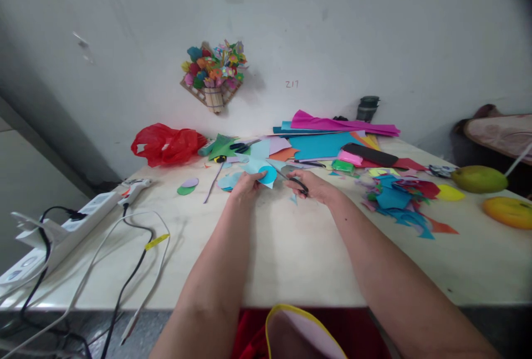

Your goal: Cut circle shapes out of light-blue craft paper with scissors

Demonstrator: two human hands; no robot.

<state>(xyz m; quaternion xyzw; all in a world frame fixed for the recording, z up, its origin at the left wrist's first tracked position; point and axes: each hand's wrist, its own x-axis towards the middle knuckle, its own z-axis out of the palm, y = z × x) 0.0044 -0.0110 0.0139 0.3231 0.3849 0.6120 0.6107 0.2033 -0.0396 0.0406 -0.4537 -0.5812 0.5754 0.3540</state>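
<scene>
Between the thumb and fingers of my left hand is a sheet of light blue paper, with a brighter blue paper circle lying against it. My right hand grips scissors by their dark handles. The blades point left at the edge of the light blue paper; how far apart they stand is hard to make out. More light blue paper rounds rest beside my left hand. Farther left, a green circle and a lilac one overlap on the table.
Paper scraps pile up at right, near a green mango and a yellow one. Coloured sheets, a second pair of scissors and a red plastic bag lie at the back. A power strip with cables occupies the left side.
</scene>
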